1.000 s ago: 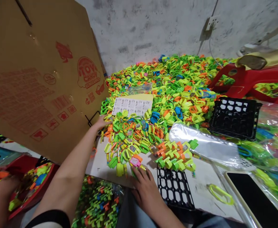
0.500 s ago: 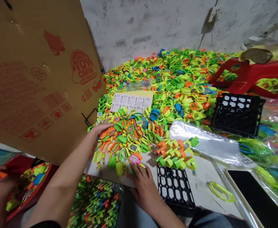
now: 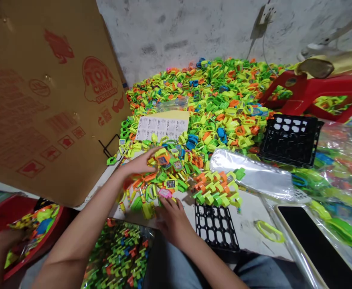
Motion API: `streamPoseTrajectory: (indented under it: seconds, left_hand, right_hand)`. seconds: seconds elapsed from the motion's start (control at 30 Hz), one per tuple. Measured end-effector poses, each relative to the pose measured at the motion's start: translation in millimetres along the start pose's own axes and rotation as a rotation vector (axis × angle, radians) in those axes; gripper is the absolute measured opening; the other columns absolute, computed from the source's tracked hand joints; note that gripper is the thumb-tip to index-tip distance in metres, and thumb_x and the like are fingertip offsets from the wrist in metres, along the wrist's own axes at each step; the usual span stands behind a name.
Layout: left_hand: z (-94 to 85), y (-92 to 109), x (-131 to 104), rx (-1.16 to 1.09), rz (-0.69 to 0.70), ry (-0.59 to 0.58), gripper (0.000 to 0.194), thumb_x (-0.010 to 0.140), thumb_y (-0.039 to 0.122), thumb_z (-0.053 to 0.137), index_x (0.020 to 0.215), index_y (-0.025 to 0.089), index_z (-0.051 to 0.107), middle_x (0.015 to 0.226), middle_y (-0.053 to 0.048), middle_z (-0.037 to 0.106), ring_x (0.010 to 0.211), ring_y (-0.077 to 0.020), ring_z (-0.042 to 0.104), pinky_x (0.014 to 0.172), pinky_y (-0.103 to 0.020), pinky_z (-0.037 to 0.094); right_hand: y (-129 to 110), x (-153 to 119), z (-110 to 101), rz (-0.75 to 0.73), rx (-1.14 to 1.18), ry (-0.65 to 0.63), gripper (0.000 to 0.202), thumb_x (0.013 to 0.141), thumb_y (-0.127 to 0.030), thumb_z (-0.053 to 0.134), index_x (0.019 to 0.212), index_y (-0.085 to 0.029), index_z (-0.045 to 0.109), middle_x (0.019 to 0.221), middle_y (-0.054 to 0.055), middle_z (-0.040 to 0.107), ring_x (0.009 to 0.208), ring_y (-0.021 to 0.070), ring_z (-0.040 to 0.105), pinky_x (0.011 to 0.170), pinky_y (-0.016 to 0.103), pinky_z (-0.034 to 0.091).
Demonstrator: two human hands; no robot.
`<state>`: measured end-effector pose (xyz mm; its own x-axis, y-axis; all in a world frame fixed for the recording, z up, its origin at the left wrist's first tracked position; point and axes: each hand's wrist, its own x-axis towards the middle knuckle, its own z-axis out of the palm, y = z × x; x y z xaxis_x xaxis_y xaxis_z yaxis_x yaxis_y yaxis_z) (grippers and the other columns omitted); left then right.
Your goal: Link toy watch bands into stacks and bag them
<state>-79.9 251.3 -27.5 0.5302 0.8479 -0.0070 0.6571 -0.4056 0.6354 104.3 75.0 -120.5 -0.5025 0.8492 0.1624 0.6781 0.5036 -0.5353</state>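
Note:
My left hand [image 3: 147,161] is curled around a clump of toy watches [image 3: 163,159] at the left of the heap; its fingertips are partly hidden behind them. At the board's front edge my right hand [image 3: 174,220] rests with fingers apart, fingertips at a pink toy watch [image 3: 165,193]. Yellow, green and orange watches lie loose between the hands, some with small candy-coloured tubes. To the right, interlocked rows of watch bands [image 3: 216,188] lie over the back of a black grid tray [image 3: 216,228].
A large cardboard box [image 3: 43,100] stands at left. A printed label sheet [image 3: 162,126] lies on the big heap. At right are clear bags [image 3: 251,172], another black tray [image 3: 290,140], a red stool [image 3: 311,94] and a phone [image 3: 314,245]. Another person's hand [image 3: 6,241] is in a red basin [image 3: 40,245].
My left hand has moved right, sweeping the clump of toy watches along and baring some board behind it. My right hand stays by the pink watch. The view has shifted slightly.

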Motion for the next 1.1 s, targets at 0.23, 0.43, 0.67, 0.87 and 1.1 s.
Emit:
streamPoseTrajectory:
  seconds: [0.23,0.43,0.67,0.87,1.1]
  left_hand:
    - [-6.4,28.6,-51.7,-0.018,0.065,-0.022,0.074,0.075,0.053,0.063,0.141,0.032,0.037,0.145,-0.002,0.044,0.134,-0.0247,0.04,0.109,-0.038,0.037]
    - [51.0,-26.3,-155.5,0.195,-0.339,0.527,0.083,0.071,0.058,0.063,0.143,0.028,0.035,0.154,-0.009,0.025,0.142,-0.0311,0.022,0.114,-0.048,0.024]
    - [128.7,-29.7,-171.9,0.155,-0.335,0.439,0.073,0.078,0.046,0.064,0.141,0.02,0.037,0.156,-0.015,0.01,0.143,-0.033,0.017,0.113,-0.048,0.027]
    - [140.1,-7.4,-159.9,0.103,-0.32,0.515,0.081,0.076,0.048,0.066,0.144,0.021,0.03,0.156,-0.016,0.004,0.144,-0.0361,0.006,0.113,-0.054,0.02]
    - [150.8,8.6,-168.7,0.283,-0.184,0.63,0.068,0.075,0.044,0.067,0.134,0.018,0.044,0.151,-0.019,0.019,0.14,-0.0405,0.016,0.109,-0.058,0.026]
  right_hand:
    - [1.5,1.2,-9.3,0.003,0.115,0.136,0.029,0.086,-0.024,0.055,0.115,-0.023,0.06,0.133,0.007,0.053,0.122,0.0239,0.044,0.104,0.043,0.034]
    - [0.4,-14.0,-10.1,-0.009,0.122,0.199,0.028,0.085,-0.016,0.054,0.111,-0.021,0.062,0.125,0.008,0.058,0.115,0.0238,0.048,0.099,0.04,0.039]
    - [2.2,-23.9,-12.8,-0.006,-0.041,0.09,0.034,0.086,-0.018,0.054,0.119,-0.019,0.059,0.133,0.01,0.053,0.12,0.0299,0.044,0.101,0.047,0.037]
    - [7.8,-38.3,-18.7,0.06,-0.074,0.14,0.026,0.09,-0.021,0.05,0.113,-0.017,0.06,0.12,0.013,0.059,0.111,0.0287,0.051,0.097,0.046,0.041]
    - [11.8,-38.7,-21.8,0.123,-0.083,0.063,0.02,0.087,-0.012,0.051,0.105,-0.015,0.059,0.107,0.012,0.058,0.096,0.0233,0.057,0.085,0.035,0.05]
